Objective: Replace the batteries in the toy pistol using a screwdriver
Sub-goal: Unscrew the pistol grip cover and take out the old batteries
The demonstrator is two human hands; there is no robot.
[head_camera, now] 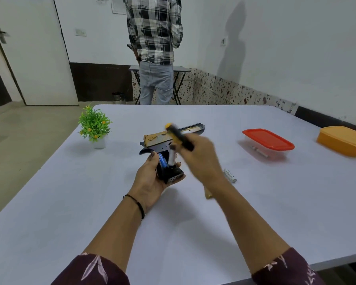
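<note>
My left hand point(152, 179) grips the handle of the blue and gold toy pistol point(158, 140), held just above the white table point(70, 192). The handle's battery bay is open; a blue battery point(163, 161) and a white battery point(171, 158) stand in it. My right hand point(199, 159), blurred, holds a black and yellow screwdriver point(178, 137) over the pistol. A loose white battery point(230, 175) lies on the table to the right of my right wrist. A small gold piece point(208, 193) shows just under my right forearm.
A clear box with a red lid point(267, 139) stands at the right, an orange box point(345, 140) at the far right edge. A small potted plant point(95, 125) sits at the left. A person in a checked shirt point(154, 48) stands beyond the table.
</note>
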